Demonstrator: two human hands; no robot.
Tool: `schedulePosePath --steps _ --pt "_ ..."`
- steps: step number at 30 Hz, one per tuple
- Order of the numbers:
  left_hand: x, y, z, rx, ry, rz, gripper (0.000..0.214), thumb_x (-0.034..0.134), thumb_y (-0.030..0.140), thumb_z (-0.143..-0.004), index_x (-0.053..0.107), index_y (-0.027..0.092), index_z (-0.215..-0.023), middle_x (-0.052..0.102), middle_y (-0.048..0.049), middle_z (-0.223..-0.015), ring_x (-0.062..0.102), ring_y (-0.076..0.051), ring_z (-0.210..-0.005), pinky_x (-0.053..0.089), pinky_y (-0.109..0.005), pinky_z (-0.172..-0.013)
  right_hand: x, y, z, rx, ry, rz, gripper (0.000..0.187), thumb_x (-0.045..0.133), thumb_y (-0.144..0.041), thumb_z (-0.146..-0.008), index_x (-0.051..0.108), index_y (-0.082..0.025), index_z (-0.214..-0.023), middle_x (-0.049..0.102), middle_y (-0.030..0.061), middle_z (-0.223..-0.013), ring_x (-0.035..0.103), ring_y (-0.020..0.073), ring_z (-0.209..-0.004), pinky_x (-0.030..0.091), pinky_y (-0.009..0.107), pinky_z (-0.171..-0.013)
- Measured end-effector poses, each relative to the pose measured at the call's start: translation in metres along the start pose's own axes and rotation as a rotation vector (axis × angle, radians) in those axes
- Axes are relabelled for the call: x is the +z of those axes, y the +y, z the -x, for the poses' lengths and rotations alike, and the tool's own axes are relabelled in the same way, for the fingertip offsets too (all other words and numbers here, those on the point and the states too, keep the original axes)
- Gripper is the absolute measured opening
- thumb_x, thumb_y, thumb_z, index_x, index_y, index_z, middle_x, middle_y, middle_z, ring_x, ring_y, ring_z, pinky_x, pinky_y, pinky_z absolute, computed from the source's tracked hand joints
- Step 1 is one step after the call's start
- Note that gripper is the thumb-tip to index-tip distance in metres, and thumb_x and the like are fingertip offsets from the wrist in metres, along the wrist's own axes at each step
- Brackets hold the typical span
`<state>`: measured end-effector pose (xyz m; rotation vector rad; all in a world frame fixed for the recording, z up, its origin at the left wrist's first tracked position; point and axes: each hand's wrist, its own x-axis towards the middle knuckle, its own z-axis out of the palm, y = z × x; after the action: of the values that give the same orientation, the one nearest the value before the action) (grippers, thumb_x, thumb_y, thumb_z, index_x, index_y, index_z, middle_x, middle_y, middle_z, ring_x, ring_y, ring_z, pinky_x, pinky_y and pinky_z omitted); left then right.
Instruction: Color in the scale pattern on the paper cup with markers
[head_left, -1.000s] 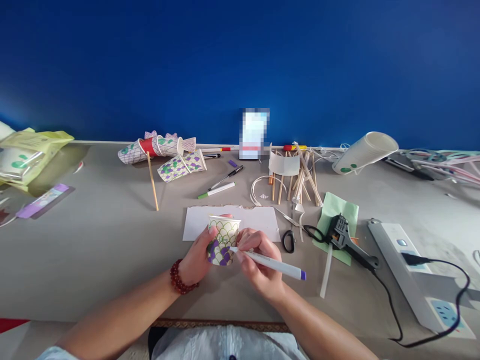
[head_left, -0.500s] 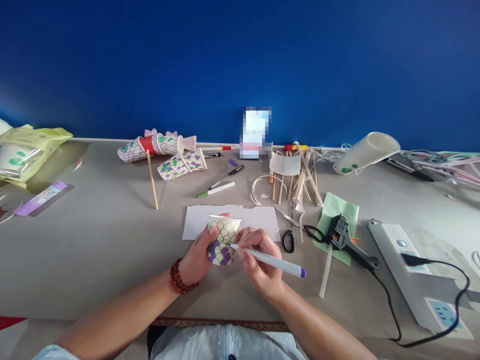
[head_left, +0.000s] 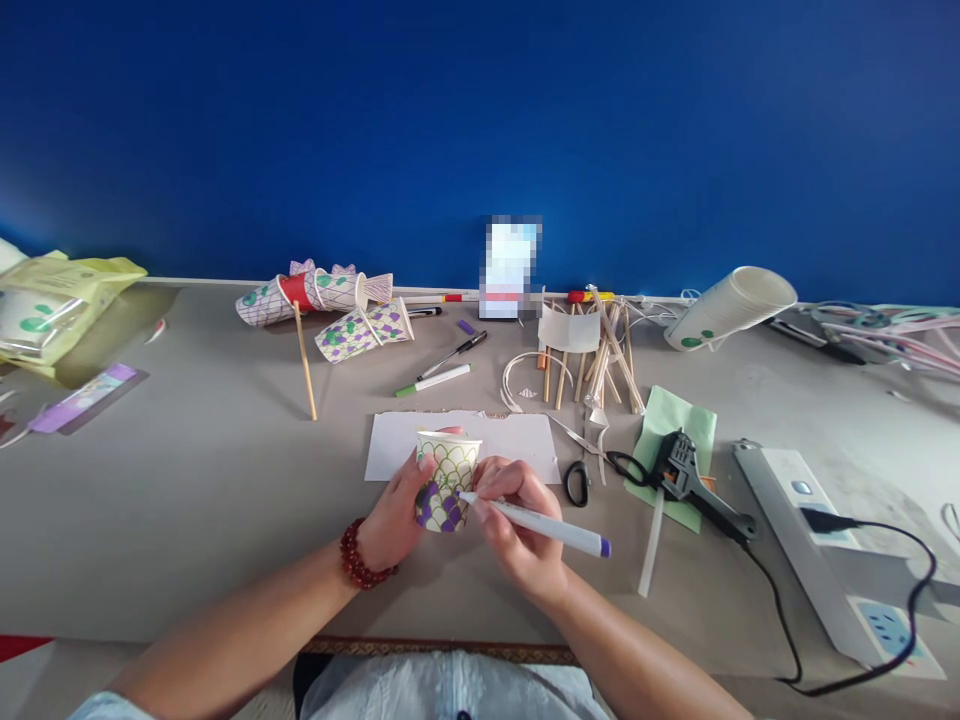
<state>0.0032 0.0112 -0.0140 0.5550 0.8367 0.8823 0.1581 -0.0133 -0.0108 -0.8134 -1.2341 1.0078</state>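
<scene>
My left hand (head_left: 395, 512) is wrapped round a paper cup (head_left: 450, 470) drawn with green scale outlines, some filled in purple near its base. The cup is upright, its rim at the top. In my right hand (head_left: 529, 530) is a white marker (head_left: 551, 524) with a purple end, gripped like a pen. Its tip is at the right side of the cup, by the purple scales. Behind the cup lies a white card (head_left: 517, 440) on the table. A green-capped marker (head_left: 433, 380) and a black pen (head_left: 454, 354) rest further back.
At the back left lie a decorated cup fish (head_left: 330, 290) on a stick and patterned cups (head_left: 364, 330). Scissors (head_left: 576, 483), a glue gun (head_left: 686, 475) and a power strip (head_left: 802, 550) are on the right. Wooden sticks (head_left: 600, 370), a phone (head_left: 510, 268) and stacked cups (head_left: 731, 308) stand behind.
The marker's tip has shifted very slightly against the cup's right side. Both hands keep nearly the same place and grip.
</scene>
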Motion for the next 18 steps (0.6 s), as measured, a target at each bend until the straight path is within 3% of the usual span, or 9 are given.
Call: schedulePosePath --steps 10,18 --pt "0.0025 0.0043 0.0018 0.042 -0.004 -0.072 0.057 0.073 0.061 -0.086 0.073 0.019 -0.125 0.079 -0.0101 -0.116 0.070 -0.030 -0.115 0.055 -0.034 -0.087 -0.0014 0.0037 0.0011 0.014 0.027 -0.009 0.014 0.062 -0.028 -0.098 0.058 -0.024 -0.085 0.053 -0.0011 -0.067 0.051 0.0185 -0.067 0.045 0.036 -0.067" --pt "0.0004 0.0011 0.0003 0.025 0.000 -0.055 0.067 0.069 0.067 -0.086 0.068 0.021 -0.135 0.075 -0.0112 -0.129 0.065 -0.032 -0.126 0.054 -0.039 -0.098 -0.0009 0.0036 0.0005 -0.018 -0.006 -0.060 0.012 0.061 -0.021 -0.098 0.059 -0.023 -0.086 0.054 -0.0017 -0.069 0.049 0.0168 -0.066 0.042 0.033 -0.066"
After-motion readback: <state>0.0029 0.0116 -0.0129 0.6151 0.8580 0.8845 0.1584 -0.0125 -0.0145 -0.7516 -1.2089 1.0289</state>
